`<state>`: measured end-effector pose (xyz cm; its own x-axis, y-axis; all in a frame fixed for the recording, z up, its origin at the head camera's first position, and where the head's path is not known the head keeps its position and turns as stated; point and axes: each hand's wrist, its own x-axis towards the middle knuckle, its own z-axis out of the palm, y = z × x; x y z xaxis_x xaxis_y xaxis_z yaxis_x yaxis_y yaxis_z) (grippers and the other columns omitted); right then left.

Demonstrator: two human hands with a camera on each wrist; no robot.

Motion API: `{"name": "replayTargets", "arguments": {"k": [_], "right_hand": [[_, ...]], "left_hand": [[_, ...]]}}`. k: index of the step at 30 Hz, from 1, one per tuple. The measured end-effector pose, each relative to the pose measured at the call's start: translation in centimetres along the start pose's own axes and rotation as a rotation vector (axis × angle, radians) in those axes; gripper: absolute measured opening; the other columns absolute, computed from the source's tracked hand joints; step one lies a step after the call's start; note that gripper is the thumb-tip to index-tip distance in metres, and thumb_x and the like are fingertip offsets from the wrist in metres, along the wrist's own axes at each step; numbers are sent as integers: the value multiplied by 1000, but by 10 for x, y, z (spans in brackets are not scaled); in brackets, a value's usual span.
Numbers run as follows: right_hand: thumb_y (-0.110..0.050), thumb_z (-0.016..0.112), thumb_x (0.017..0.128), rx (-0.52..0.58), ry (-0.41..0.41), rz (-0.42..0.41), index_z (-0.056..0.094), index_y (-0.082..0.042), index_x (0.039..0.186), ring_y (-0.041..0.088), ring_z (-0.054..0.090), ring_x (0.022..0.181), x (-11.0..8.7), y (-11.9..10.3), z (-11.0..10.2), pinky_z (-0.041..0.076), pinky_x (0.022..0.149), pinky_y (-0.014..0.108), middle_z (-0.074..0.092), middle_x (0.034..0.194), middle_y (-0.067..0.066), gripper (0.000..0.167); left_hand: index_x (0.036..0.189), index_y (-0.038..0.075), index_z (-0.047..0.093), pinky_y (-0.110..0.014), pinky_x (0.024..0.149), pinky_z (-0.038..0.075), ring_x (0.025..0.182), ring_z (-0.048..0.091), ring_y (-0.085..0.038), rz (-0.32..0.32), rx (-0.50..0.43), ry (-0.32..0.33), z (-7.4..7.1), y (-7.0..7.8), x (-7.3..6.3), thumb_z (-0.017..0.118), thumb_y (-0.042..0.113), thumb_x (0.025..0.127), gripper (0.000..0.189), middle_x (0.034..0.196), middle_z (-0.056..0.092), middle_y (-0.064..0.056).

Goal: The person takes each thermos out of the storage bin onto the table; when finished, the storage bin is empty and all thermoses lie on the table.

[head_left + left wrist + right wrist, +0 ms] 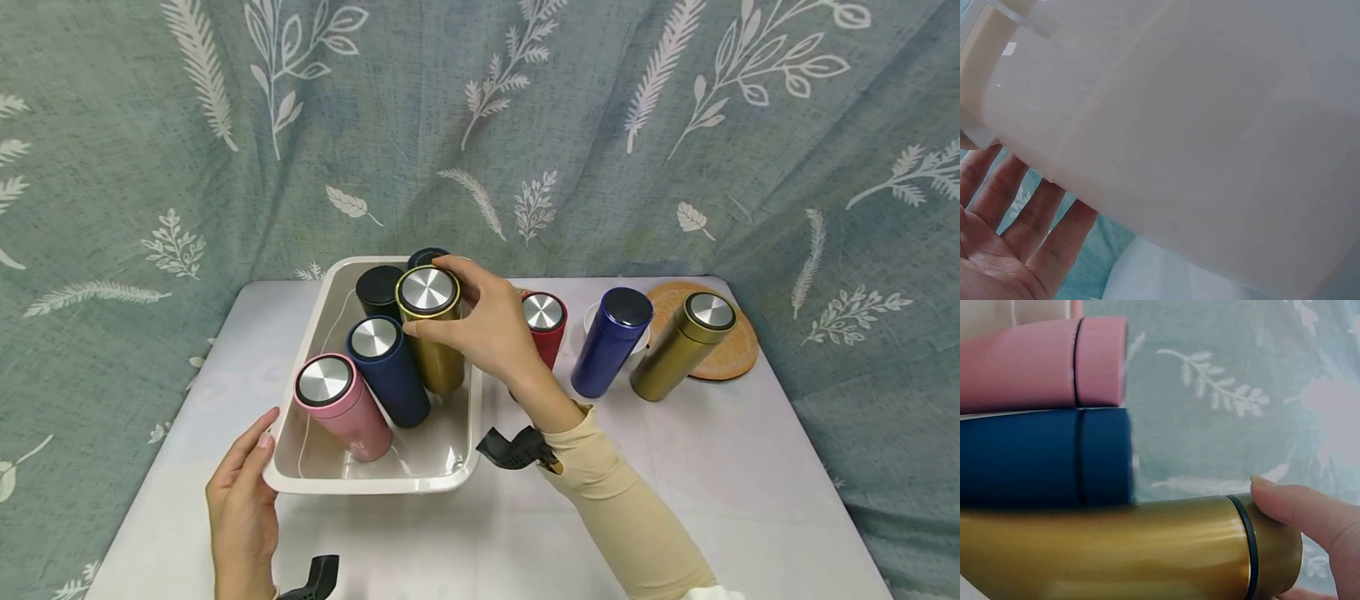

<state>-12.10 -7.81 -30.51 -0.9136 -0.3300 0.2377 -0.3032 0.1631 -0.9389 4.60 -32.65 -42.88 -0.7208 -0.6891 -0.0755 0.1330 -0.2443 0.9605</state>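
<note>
My right hand (pixel 491 321) grips a gold thermos bottle (pixel 435 354) by its lid, thumb on the near side. The bottle is inside a white plastic bin (pixel 375 485); I cannot tell whether its base touches the bottom. Left of it stand a navy thermos (pixel 397 387) and a pink thermos (pixel 356 421), also seen in the right wrist view. Behind are a black bottle (pixel 378 287) and a dark blue one (pixel 426 255), partly hidden. My left hand (pixel 243 504) touches the bin's left side with straight fingers (pixel 1035 219).
On the table right of the bin stand a red thermos (pixel 546 346), partly behind my right arm, a glossy blue bottle (pixel 603 358) and a second gold thermos (pixel 667 358). A white dish (pixel 640 344) and a round orange-brown mat (pixel 738 350) lie behind them. Patterned cloth (pixel 420 125) hangs behind the table.
</note>
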Motion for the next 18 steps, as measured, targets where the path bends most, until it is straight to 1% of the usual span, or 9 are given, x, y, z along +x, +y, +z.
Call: {"name": "replayTargets", "arguments": {"k": [4,7,10,12,15,18], "right_hand": [[-16,92,69,41,4,-31,65,-15,128,11,70,108,-5,-9,-7,52,102,28,72,120,1,66],[-12,92,68,85,3,-81,65,-12,127,13,71,106,-8,-16,-12,52,102,27,73,118,4,65],[-9,92,68,107,12,-136,65,-10,127,13,72,103,-11,-24,-19,53,100,26,73,115,6,65],[-9,92,68,112,21,-162,65,-9,127,13,72,100,-14,-29,-24,55,97,27,73,114,6,65],[-12,92,68,93,48,-184,66,-10,129,11,72,96,-19,-37,-30,57,92,26,74,114,4,66],[-11,92,68,93,66,-210,66,-8,130,11,72,95,-23,-43,-36,57,88,27,74,116,6,67]], "left_hand": [[133,-5,62,-22,72,60,107,70,-9,-1,3,2,-1,0,0,60,7,99,35,124,70,0],[133,-4,61,-22,73,60,108,69,-9,-4,6,0,-1,-1,0,60,8,99,36,125,70,1],[134,-4,61,-22,74,60,109,68,-9,-8,9,-3,-1,-1,1,60,9,99,37,125,69,1],[134,-4,61,-22,74,60,109,69,-9,-11,8,-4,-1,-1,1,60,9,100,37,126,69,1],[133,-3,61,-22,73,60,106,70,-9,-14,3,-3,-1,-1,1,60,8,100,36,125,70,1],[133,-4,62,-22,72,60,104,71,-9,-13,-7,-4,-1,-2,1,59,7,100,35,125,70,1]]}}
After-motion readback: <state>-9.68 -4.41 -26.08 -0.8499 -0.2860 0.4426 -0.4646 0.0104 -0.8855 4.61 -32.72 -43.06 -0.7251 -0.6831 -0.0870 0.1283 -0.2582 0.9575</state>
